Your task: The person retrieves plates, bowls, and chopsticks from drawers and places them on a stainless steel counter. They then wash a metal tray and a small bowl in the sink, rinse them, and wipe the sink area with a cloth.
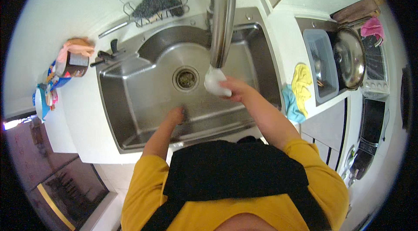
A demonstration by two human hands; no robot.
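My right hand (235, 89) holds a white bowl or cup (216, 82), blurred, just under the spout of the metal faucet (222, 21). Whether water is running is hard to tell. My left hand (178, 115) is low over the near part of the stainless steel sink (147, 100), blurred, with a small dark patch by its fingers that I cannot make out. Between and beyond the hands lies the round drain (185, 79) in the basin floor.
A wire rack (156, 13) with a dark scrubber stands behind the sink. Black-handled tools (107, 55) and a brown jar (77, 64) are at the left. Yellow (301, 82) and blue cloths (292, 103), a grey basin (321, 64) and a pan lid (351, 57) lie at the right.
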